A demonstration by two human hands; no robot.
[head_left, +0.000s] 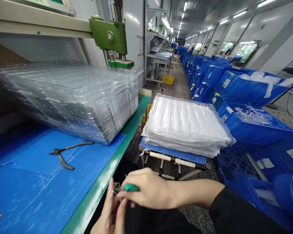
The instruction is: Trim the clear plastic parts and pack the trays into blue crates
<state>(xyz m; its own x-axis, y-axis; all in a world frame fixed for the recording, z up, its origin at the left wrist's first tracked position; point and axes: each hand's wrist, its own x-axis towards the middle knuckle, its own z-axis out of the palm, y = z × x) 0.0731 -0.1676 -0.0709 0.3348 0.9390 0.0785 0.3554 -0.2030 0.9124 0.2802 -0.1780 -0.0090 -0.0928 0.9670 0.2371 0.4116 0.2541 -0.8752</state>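
My right hand is closed around a small cutter with green handles, held just off the bench's front edge. My left hand sits under it with fingers curled up against the tool's metal tip; whatever it holds is too small to make out. On the blue mat lies a bare pair of pliers, apart from both hands. Behind them lies a tall stack of clear plastic trays.
A green-edged bench runs along the left under a green press fitting. A trolley carries a bagged stack of white trays. Blue crates line the aisle at right.
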